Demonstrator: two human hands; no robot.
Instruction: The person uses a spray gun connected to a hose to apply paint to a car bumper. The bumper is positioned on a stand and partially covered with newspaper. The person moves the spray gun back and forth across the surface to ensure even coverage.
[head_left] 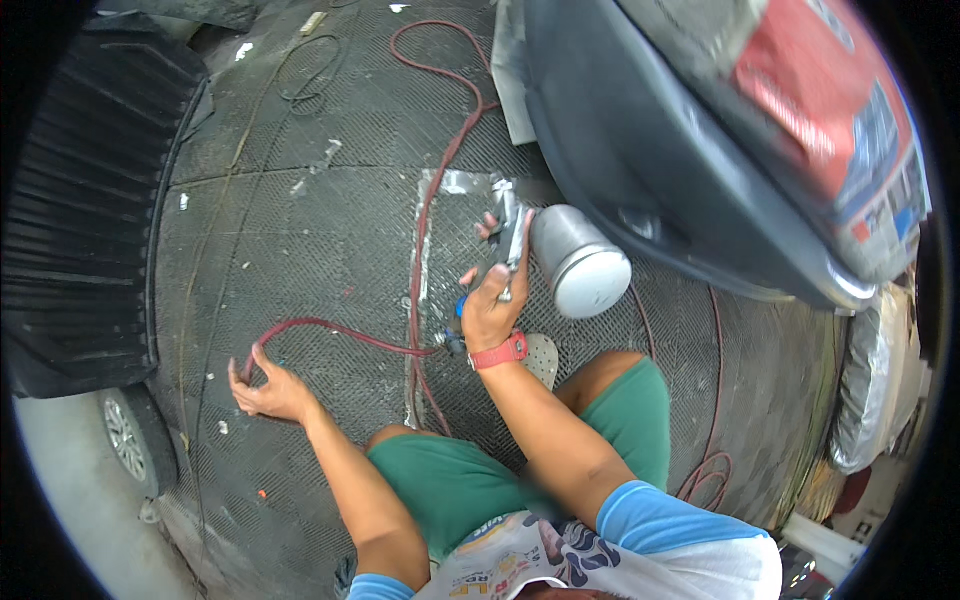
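Note:
My right hand (492, 305) is wrapped round the handle of a paint spray gun (514, 238), with some fingers on its far side. A grey cup with a pale round end (590, 280) sits beside the gun on its right; how the two join is hidden. Below the fist is a hose fitting (453, 341) with a blue part above it. From that fitting a dark red air hose (335, 327) arcs left to my left hand (272, 392), whose curled fingers and thumb close round it. A red wristwatch is on my right wrist.
A dark grey car bumper (640, 150) with red-and-white plastic on it looms at upper right. Ridged dark matting (290, 240) covers the floor, with more red hose across it. At left stand a black ribbed panel (90, 210) and a wheel (130, 440).

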